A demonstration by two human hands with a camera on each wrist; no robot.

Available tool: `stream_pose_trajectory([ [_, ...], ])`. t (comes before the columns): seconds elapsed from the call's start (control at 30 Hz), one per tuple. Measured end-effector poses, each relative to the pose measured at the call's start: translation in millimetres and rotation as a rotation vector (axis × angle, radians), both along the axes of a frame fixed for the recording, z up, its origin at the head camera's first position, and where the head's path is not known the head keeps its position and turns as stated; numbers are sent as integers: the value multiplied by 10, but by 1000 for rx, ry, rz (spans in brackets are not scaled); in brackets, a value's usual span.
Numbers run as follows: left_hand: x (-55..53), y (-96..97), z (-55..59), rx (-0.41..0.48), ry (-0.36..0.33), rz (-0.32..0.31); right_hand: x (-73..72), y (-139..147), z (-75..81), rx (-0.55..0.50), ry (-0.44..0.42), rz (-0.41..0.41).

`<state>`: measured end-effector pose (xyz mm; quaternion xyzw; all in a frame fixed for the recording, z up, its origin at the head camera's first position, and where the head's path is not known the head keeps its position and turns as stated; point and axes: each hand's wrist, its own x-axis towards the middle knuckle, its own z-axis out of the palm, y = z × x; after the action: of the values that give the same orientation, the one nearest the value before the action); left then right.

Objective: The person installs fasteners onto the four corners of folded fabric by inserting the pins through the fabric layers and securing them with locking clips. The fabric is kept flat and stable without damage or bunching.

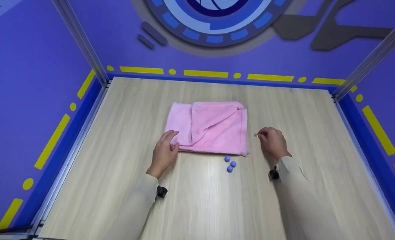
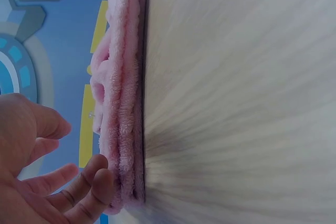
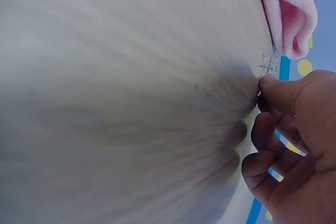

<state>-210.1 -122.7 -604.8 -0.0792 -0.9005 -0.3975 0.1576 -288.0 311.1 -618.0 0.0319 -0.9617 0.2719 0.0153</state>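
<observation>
A folded pink towel (image 1: 217,133) lies on the table, its upper layer turned over in a diagonal fold. My left hand (image 1: 164,153) is at the towel's near left corner, fingers loosely bent and apart, gripping nothing; the left wrist view shows its fingertips (image 2: 102,182) right by the layered edge. To the right of the towel, my right hand (image 1: 274,141) pinches a small clear piece with thin metal parts (image 3: 268,65) between thumb and forefinger, low over the tabletop. A tiny shiny spot shows on the towel's upper left part.
Three small blue balls (image 1: 230,169) sit close together just in front of the towel's near right corner. The wooden table (image 1: 197,206) is bounded by blue-purple panels (image 1: 27,100) at the back and sides, with metal posts (image 1: 84,43) at the back corners.
</observation>
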Motion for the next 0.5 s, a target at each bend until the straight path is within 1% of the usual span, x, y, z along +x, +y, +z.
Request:
stream_pose_trajectory([
  [0.33, -5, 15, 11, 2, -12, -4, 13, 2, 9, 2, 8, 7],
  [0.5, -22, 53, 60, 6, 18, -20, 17, 25, 60, -13, 12, -14],
])
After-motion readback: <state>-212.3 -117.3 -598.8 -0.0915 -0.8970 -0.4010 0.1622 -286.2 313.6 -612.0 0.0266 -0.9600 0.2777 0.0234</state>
